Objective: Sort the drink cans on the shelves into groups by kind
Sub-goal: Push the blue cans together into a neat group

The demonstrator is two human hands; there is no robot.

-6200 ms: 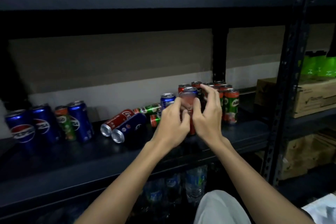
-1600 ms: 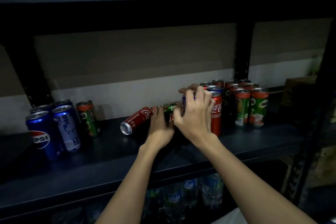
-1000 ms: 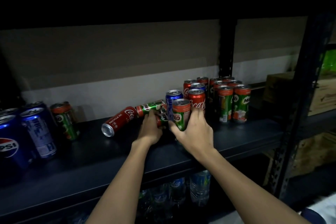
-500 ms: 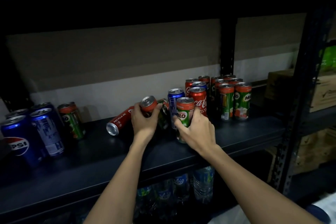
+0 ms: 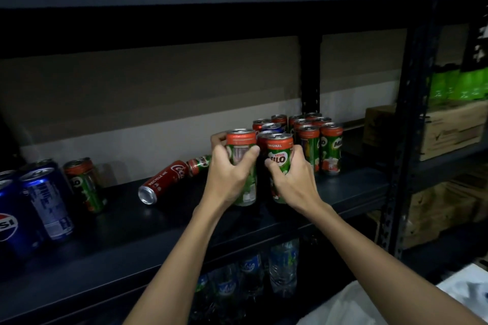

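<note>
Milo can [image 5: 241, 163], upright, is grasped by the left hand [image 5: 227, 179] above the dark shelf [image 5: 158, 229]. Second Milo can [image 5: 280, 155], upright just beside it, is grasped by the right hand [image 5: 293, 182]. Coca-Cola can [image 5: 163, 182] lies on its side, left of both.

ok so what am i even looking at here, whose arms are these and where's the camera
No machine here: these are a person's two bare arms, filmed by one wide-angle camera worn on their head, looking forward and down. They face a dark metal shelf of drink cans. The left hand grips one upright Milo can; the right hand grips another Milo can. More Milo cans stand in a group at the right. A red Coca-Cola can lies on its side, and blue Pepsi cans stand at the left beside a lone Milo can.
</note>
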